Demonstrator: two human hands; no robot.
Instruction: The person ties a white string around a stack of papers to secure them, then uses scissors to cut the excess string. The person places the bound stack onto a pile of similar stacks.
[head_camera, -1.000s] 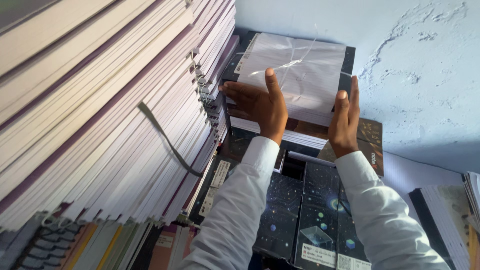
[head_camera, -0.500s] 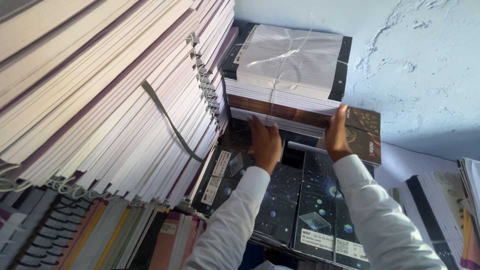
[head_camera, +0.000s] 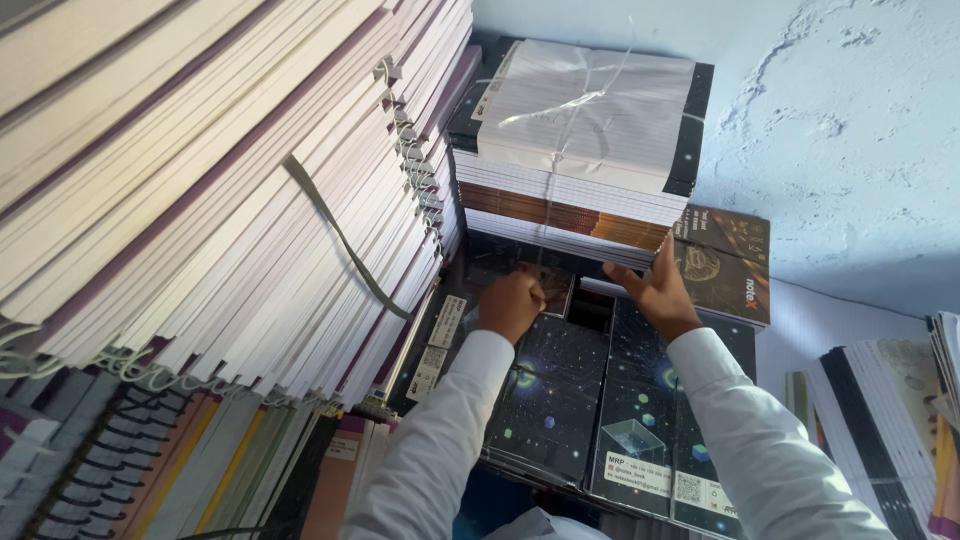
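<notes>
Since the earlier views both hands have dropped from the top of the tied bundle of notebooks to its underside, and the bundle now stands higher against the wall.

At far left leans a tall stack of spiral-bound notebooks with a dark strap across its edges. Just right of it, the left hand is curled into a fist under the bundle's front left corner; whether it grips anything I cannot tell. The bundle, wrapped in white paper and clear string, rests on dark star-patterned notebooks. The right hand presses open fingers up against the bundle's lower right edge, touching rather than clasping. Further right, a brown-covered notebook pokes out beneath.

The bundle appears nearly seated on the pile; only the hands' withdrawal and perhaps a final squaring look left.
</notes>
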